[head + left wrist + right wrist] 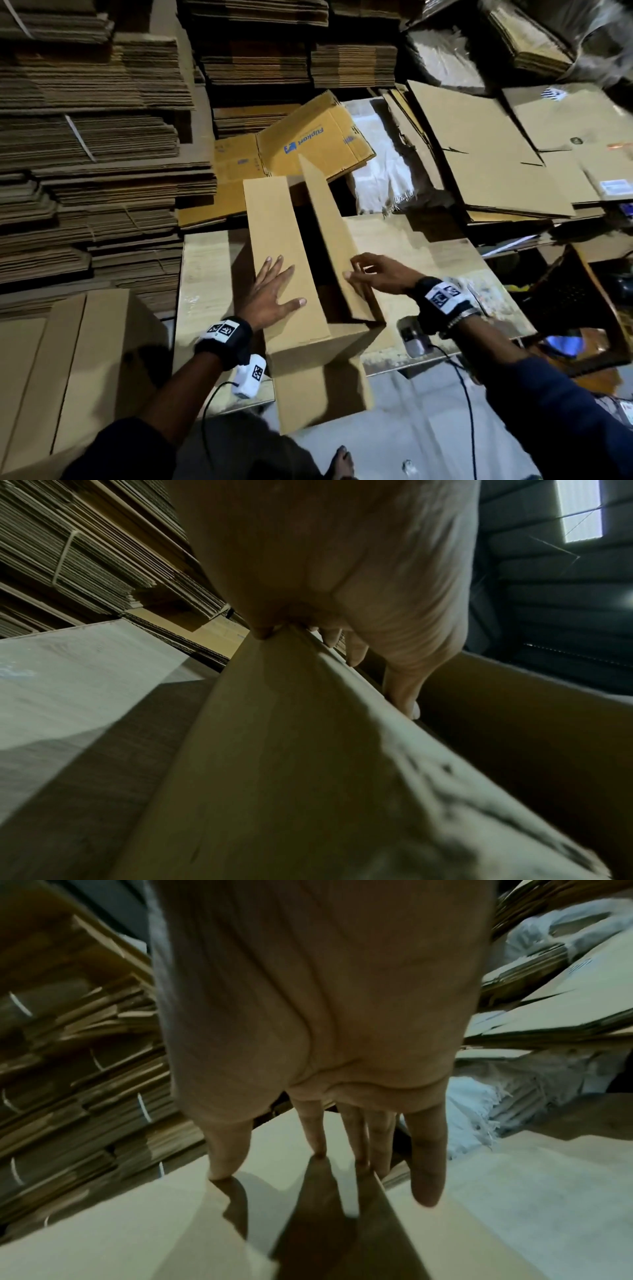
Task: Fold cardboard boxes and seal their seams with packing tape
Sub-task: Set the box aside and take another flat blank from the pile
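**Head view: both long flaps coming together for the seam**

Head view shows the cardboard box (301, 308) standing on the worktable (428, 246), its near end overhanging the table's near edge. My left hand (270, 294) lies flat with fingers spread on the left flap (274, 219), pinning it level, I judge, so the seam edge stays put. My right hand (373, 274) pinches the tilted right flap (325, 219) near its free edge, thumb on the near face and fingers curled behind, presumably to swing it down beside the other. No tape is visible.
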{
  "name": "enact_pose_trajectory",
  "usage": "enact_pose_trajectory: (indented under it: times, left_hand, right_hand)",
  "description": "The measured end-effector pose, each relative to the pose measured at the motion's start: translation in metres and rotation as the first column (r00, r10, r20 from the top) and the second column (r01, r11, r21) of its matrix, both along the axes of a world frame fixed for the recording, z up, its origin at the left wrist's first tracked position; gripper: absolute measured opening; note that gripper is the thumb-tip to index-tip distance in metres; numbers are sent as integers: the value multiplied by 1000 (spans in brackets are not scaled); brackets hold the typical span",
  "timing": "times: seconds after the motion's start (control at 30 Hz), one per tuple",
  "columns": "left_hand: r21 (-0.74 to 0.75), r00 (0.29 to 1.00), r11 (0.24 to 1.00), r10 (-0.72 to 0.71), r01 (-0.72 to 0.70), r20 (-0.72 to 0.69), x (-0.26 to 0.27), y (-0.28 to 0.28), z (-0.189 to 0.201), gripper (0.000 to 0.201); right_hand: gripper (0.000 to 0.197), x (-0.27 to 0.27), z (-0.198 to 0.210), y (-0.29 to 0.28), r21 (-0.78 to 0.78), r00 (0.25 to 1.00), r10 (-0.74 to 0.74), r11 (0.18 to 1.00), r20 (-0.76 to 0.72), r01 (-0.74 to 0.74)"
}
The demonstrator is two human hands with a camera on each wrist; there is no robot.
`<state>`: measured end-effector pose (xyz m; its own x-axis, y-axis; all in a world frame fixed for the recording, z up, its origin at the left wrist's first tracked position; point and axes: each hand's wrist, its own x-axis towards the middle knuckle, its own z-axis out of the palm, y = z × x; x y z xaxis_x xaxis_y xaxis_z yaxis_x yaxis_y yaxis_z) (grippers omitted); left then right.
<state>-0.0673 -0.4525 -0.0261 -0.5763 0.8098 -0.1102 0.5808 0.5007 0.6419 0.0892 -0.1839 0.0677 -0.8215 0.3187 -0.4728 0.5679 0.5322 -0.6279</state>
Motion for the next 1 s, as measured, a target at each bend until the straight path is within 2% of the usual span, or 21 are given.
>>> enact_pose_trajectory:
  times: [0.1, 0.23, 0.4, 0.47, 0.53, 0.6, 0.77, 0.9, 1.0]
  left_hand:
    - [-15, 1000, 1000, 3, -3, 12, 3, 0, -2, 91]
    - [-93, 1000, 996, -4, 4, 2, 1, 1, 3, 91]
    - [-341, 986, 939, -85, 30, -146, -2, 16, 33, 91]
    - [-399, 969, 917, -113, 16, -219, -2, 27, 47, 83]
    - [-376, 956, 926, -82, -32, -283, 0, 42, 59, 64]
    - [-272, 952, 960, -24, -62, -304, 8, 60, 66, 52]
    - [-49, 945, 998, -58, 45, -321, 51, 126, 83, 46]
    - [-42, 929, 995, -98, 89, -357, 101, 194, 88, 41]
    - [-120, 921, 983, -175, 141, -348, 135, 250, 72, 44]
  right_hand:
    - [98, -4, -24, -20, 86, 999, 48, 995, 12, -49]
    - [95, -1, -57, -40, 307, 983, 170, 934, 62, -181]
    - [93, -5, -66, -35, 340, 982, 179, 922, 52, -186]
    - [98, -1, -66, -31, 303, 990, 141, 943, 6, -136]
    - [102, 7, -66, -28, 245, 995, 75, 968, -68, -56]
    - [101, 16, -66, -26, 197, 990, 28, 980, -141, 1]
    - [84, 39, -67, 7, 45, 961, -83, 994, -264, 99]
    - [62, 70, -85, 66, 49, 943, -210, 972, -259, 230]
    - [56, 101, -111, 120, 41, 932, -294, 950, -212, 309]
